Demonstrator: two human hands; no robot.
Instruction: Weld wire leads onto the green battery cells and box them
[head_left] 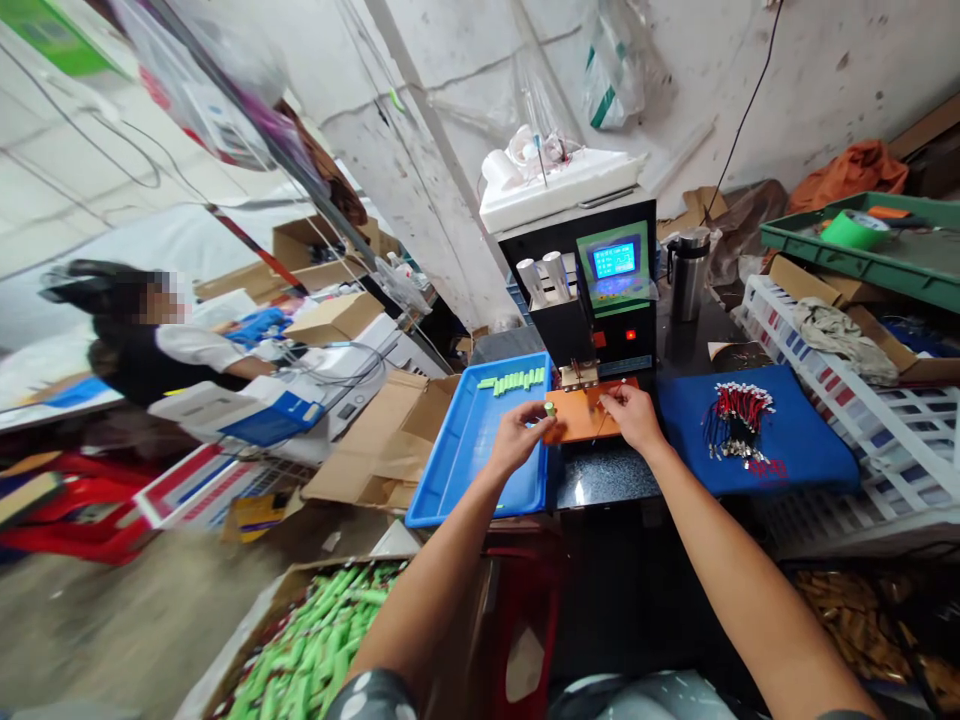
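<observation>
My left hand [520, 436] pinches a small green battery cell [550, 409] between thumb and fingers at the left edge of an orange board [574, 428]. My right hand [631, 414] is closed over the board's right side, its fingertips on a thin wire lead [601, 424] that shows only in part. Just beyond both hands stands a black spot welder [559, 330] with a lit blue screen, its metal head low over the board. Left of the board, a blue tray [450, 440] has a row of green battery cells [517, 381] at its far end.
A blue cloth [814, 440] at right bears a bundle of red and black wire leads [739, 410]. Behind it are a steel flask [688, 280] and a white crate [855, 370]. A box of green wired cells [315, 640] sits low left. Another person [180, 350] sits farther left.
</observation>
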